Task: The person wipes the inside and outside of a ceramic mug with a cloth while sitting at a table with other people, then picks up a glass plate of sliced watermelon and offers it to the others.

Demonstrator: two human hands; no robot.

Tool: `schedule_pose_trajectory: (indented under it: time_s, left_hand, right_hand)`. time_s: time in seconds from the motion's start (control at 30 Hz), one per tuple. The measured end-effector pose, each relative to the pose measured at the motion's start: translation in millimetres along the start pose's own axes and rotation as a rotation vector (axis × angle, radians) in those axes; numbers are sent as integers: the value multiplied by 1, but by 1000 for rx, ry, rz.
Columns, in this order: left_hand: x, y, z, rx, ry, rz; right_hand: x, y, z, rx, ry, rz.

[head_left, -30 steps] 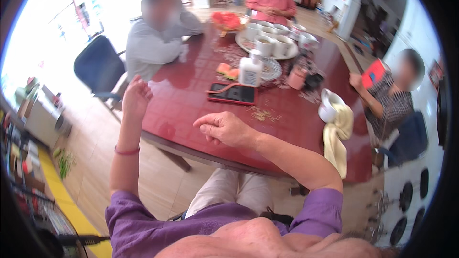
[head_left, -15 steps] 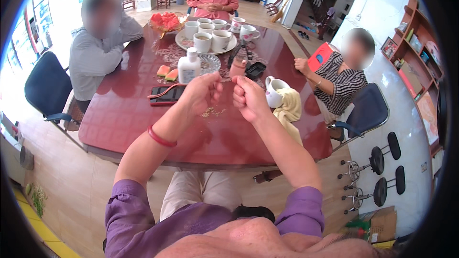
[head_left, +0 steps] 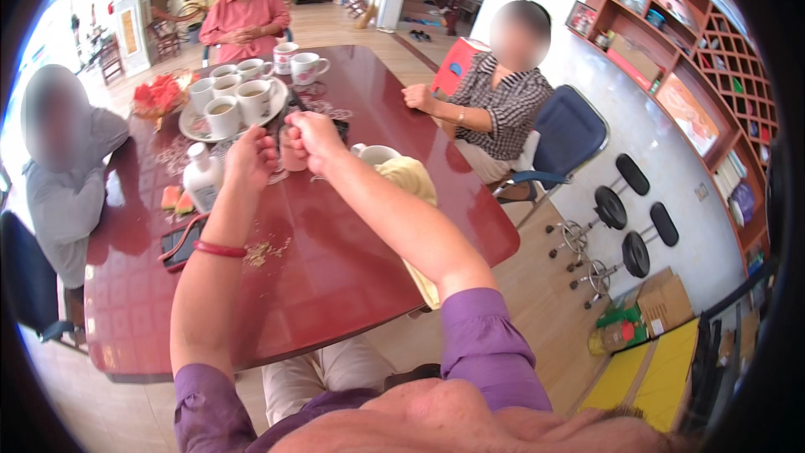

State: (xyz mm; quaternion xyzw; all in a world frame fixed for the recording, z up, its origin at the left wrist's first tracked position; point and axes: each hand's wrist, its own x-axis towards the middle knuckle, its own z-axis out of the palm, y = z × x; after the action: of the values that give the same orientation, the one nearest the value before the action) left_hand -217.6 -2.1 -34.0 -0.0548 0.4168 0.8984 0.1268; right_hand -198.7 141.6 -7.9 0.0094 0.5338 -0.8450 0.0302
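Observation:
My left hand (head_left: 251,157) and my right hand (head_left: 309,141) are raised over the table, a small gap apart. Both have their fingers curled in and pressed together; anything between them is too small or hidden to make out. Behind my right hand stands a pinkish jar (head_left: 293,155), partly covered. A white bottle (head_left: 201,181) is just left of my left hand. Beside my right forearm are a white mug (head_left: 374,153) and a pale yellow cloth (head_left: 408,178) that hangs toward the table edge. Small pale scraps (head_left: 267,253) lie scattered near my left forearm.
A plate (head_left: 191,129) on the red table (head_left: 352,285) carries several white mugs (head_left: 222,117). Watermelon slices (head_left: 172,200), a phone (head_left: 176,247) and a bowl of red pieces (head_left: 159,98) lie to the left. Three people sit around; a blue chair (head_left: 572,130) stands right.
The view has turned to the right, so the table and people appear shifted left. My hands remain close together, fingers still closed, above the same part of the table.

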Motion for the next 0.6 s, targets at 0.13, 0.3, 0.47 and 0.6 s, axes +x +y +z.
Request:
schedule_pose_trajectory:
  time_s: [0.13,0.3,0.47,0.6]
  left_hand:
    - [6,-7,3,12,37,2]
    - [1,-7,6,58,45,-3]
    - [3,-7,10,48,41,2]
    - [2,-6,10,61,58,-14]
  right_hand:
    - [8,-2,-8,-59,18,-19]
    - [18,2,-15,-84,84,-13]
    - [19,-3,-19,-119,64,-47]
    - [20,-6,-20,-56,117,-40]
